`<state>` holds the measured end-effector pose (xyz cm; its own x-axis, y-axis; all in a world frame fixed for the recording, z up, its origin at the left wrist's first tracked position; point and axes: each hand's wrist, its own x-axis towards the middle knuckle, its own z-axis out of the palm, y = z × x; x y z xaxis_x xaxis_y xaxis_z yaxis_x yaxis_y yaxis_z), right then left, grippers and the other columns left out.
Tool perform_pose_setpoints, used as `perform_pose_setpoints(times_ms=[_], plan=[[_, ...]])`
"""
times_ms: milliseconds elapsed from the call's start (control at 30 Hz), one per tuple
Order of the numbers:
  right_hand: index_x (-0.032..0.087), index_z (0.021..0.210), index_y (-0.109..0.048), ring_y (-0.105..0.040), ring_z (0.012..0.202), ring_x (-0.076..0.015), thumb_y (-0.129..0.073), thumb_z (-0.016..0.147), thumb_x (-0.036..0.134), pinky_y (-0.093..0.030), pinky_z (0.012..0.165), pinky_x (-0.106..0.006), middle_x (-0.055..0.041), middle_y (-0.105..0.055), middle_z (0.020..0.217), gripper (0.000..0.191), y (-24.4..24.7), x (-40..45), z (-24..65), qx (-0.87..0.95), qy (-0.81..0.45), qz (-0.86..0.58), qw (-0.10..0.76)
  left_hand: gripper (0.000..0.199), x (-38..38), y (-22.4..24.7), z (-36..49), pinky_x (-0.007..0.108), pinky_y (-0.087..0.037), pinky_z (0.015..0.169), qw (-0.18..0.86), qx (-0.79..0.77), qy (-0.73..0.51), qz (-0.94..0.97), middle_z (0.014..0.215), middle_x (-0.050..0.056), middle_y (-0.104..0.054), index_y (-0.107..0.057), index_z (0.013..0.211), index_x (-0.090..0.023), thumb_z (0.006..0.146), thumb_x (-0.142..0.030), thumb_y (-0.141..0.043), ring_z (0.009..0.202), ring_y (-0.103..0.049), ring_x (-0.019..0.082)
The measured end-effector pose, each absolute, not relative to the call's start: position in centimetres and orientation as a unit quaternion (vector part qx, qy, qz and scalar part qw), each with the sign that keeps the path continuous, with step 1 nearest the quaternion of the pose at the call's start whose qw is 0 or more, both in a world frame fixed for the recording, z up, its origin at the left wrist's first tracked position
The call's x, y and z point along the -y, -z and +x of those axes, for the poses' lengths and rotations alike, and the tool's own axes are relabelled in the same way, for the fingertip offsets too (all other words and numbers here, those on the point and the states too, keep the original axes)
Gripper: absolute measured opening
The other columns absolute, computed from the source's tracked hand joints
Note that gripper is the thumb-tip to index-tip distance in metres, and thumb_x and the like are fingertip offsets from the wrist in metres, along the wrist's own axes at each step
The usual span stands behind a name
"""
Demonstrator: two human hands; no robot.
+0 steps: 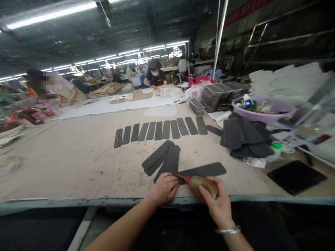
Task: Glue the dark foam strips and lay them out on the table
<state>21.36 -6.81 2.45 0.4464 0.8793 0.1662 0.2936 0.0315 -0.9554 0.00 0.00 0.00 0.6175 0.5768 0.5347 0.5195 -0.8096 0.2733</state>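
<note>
In my right hand [218, 198] is a squeeze bottle of glue [200, 187], amber-brown, lying tilted with its red nozzle [184, 178] pointing left. The nozzle tip is at a dark grey strip [206, 170] with rounded ends, close to my left fingertips. My left hand [164, 189] has its fingers curled together at the near ends of the strips, pressing on them by the table's front edge. Several more dark strips [172, 158] fan out just beyond it, overlapping. Part of the strip under my left fingers is hidden.
A row of dark rounded pieces [158, 130] crosses the table [65, 160]. On the right are a heap of dark strips [243, 136], a purple basin [264, 116], stacked pieces [216, 94] and a black tablet-like slab [296, 176]. Two people work across the table.
</note>
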Motion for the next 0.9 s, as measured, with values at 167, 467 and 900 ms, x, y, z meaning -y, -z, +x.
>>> perform_pose_setpoints(times_ms=[167, 467, 900], plan=[[0.020, 0.099, -0.056, -0.059, 0.080, -0.0220, -0.064, 0.070, 0.054, -0.047, 0.070, -0.032, -0.0038, -0.061, 0.092, 0.046, -2.0, 6.8, 22.4, 0.443, -0.238, -0.671, 0.545, 0.015, 0.0, -0.5, 0.0, 0.037, -0.044, 0.088, 0.061, -0.332, -0.273, 0.901, 0.095, 0.002, -0.070, -0.069, 0.089, -0.020, 0.087, -0.020, -0.054, 0.091, -0.058, 0.018], [0.020, 0.099, -0.057, -0.057, 0.080, -0.0227, -0.065, 0.069, 0.055, -0.046, 0.073, -0.033, -0.0043, -0.059, 0.093, 0.047, -2.4, 6.9, 27.6, 0.372, -0.052, -0.736, 0.563, 0.016, 0.0, -0.7, -0.1, 0.040, -0.043, 0.088, 0.074, -0.340, -0.263, 0.900, 0.098, 0.005, -0.067, -0.069, 0.093, -0.020, 0.086, -0.024, -0.056, 0.095, -0.056, 0.021], [0.018, 0.105, -0.058, -0.056, 0.087, -0.0243, -0.069, 0.070, 0.050, -0.044, 0.081, -0.037, -0.0068, -0.058, 0.100, 0.048, -2.6, 7.2, 27.1, 0.366, -0.014, -0.707, 0.605, 0.017, -0.1, -0.3, -0.1, 0.038, -0.043, 0.089, 0.075, -0.330, -0.264, 0.903, 0.093, 0.004, -0.067, -0.069, 0.092, -0.020, 0.087, -0.022, -0.053, 0.093, -0.056, 0.020]])
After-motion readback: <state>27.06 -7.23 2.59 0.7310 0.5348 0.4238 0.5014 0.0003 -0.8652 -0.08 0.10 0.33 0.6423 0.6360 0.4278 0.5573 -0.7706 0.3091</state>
